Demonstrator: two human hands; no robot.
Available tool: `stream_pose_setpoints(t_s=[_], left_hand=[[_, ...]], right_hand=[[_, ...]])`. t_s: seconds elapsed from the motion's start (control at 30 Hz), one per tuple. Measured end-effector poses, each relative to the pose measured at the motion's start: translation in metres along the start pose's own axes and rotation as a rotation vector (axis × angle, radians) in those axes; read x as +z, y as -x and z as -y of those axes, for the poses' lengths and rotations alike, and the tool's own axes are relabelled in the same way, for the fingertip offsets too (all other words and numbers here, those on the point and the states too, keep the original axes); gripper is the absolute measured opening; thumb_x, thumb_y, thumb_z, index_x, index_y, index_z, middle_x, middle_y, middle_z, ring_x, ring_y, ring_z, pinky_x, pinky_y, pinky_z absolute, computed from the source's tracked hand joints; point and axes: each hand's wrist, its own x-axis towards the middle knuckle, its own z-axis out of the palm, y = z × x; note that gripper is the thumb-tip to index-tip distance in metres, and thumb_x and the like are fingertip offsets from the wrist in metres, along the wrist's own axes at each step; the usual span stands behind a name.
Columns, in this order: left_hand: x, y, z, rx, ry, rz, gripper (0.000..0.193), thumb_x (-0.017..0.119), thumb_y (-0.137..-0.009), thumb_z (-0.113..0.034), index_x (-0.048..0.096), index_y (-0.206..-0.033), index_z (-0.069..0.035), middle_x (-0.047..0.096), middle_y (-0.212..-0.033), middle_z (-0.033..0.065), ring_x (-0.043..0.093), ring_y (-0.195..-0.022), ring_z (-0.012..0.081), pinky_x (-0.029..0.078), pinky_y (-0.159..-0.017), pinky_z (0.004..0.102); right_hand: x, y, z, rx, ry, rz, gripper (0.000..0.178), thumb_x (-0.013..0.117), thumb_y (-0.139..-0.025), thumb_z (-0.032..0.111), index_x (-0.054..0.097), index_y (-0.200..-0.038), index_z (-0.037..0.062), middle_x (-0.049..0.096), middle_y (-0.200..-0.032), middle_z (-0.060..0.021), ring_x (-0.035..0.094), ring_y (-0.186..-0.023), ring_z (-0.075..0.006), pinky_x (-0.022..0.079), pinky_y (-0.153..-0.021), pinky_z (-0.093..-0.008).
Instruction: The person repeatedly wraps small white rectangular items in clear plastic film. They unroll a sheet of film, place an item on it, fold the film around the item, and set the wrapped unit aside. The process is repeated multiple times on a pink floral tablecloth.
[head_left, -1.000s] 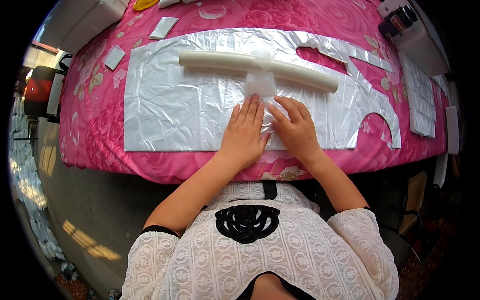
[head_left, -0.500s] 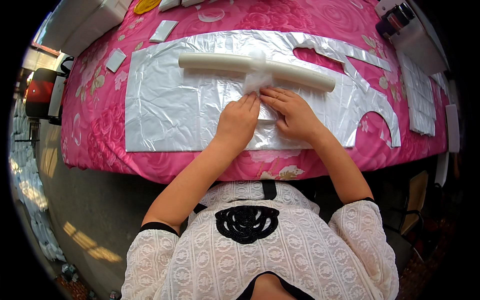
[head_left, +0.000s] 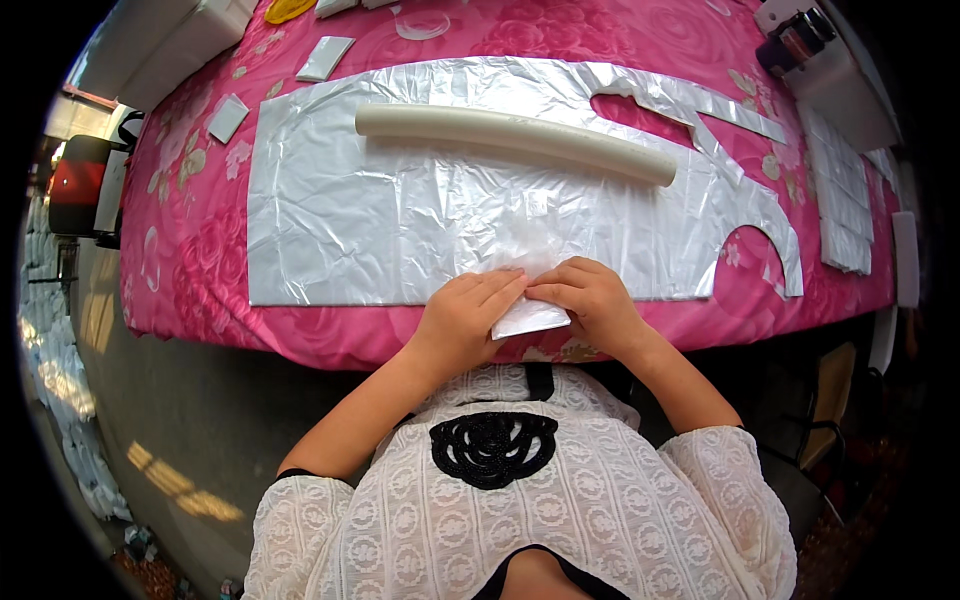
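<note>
Near the front edge of the table, both my hands grip a small flat white packet (head_left: 535,319) with a thin clear plastic bag (head_left: 528,242) spreading out beyond the fingers. My left hand (head_left: 468,312) has its fingers closed on the packet's left side. From the right, my right hand (head_left: 588,303) is closed on it too, the fingertips of both hands almost meeting. Beneath lies a flattened silvery-white plastic apron-shaped sheet (head_left: 325,235), wrinkled, with cut-out curves at its right end. Across the sheet rests a long cream tube (head_left: 515,137), farther off than my hands and apart from them.
Two small white packets (head_left: 324,59) lie at the far left of the pink floral tablecloth (head_left: 190,225). White boxes (head_left: 190,40) stand at the far left corner. At right are a dark bottle (head_left: 800,42) and a stack of silvery folded packets (head_left: 838,200).
My hands have drawn the packet and clear bag toward me, from beside the tube to the table's front edge. The bag no longer overlaps the tube, which stays nearly in place.
</note>
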Motion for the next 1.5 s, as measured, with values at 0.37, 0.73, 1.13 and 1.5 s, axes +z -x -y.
stream_pose_setpoints(t_s=[0.37, 0.73, 1.13, 1.5], left_hand=[[0.007, -0.017, 0.004, -0.466, 0.071, -0.064, 0.05, 0.059, -0.081, -0.017, 0.043, -0.125, 0.001, 0.061, -0.065, 0.014, 0.06, -0.06, 0.0293, 0.045, -0.054, 0.0381], [0.006, -0.041, 0.015, -0.444, -0.161, -0.111, 0.069, 0.061, -0.079, -0.015, 0.025, -0.134, 0.006, 0.056, -0.101, 0.0194, 0.058, -0.086, 0.0285, 0.046, -0.073, 0.0357], [0.023, -0.035, -0.014, 0.13, -0.221, -0.017, 0.05, 0.055, -0.076, -0.008, 0.044, -0.122, 0.007, 0.041, -0.131, 0.0218, 0.04, -0.121, 0.0352, 0.034, -0.1, 0.0425], [0.027, -0.024, -0.001, 0.055, -0.204, 0.029, 0.061, 0.058, -0.074, -0.01, 0.036, -0.127, 0.009, 0.038, -0.132, 0.0232, 0.038, -0.123, 0.0359, 0.032, -0.101, 0.0441]], right_hand=[[-0.003, -0.035, -0.001, 0.7, -0.202, -0.01, 0.022, 0.059, -0.081, 0.021, 0.065, -0.08, 0.0006, 0.06, -0.066, -0.0169, 0.059, -0.06, -0.0296, 0.045, -0.058, -0.0358], [-0.01, -0.053, -0.008, 0.892, -0.257, 0.12, 0.03, 0.058, -0.082, 0.023, 0.062, -0.071, -0.0043, 0.055, -0.052, -0.0095, 0.054, -0.044, -0.0152, 0.042, -0.046, -0.0299], [-0.003, -0.043, -0.024, 0.612, -0.104, 0.051, 0.018, 0.057, -0.075, 0.015, 0.063, -0.069, -0.0015, 0.06, -0.06, -0.0153, 0.06, -0.056, -0.026, 0.046, -0.055, -0.0366], [-0.006, -0.05, -0.018, 0.925, -0.375, 0.093, 0.023, 0.053, -0.078, 0.014, 0.062, -0.066, -0.0033, 0.059, -0.056, -0.0142, 0.06, -0.05, -0.0208, 0.047, -0.051, -0.0327]])
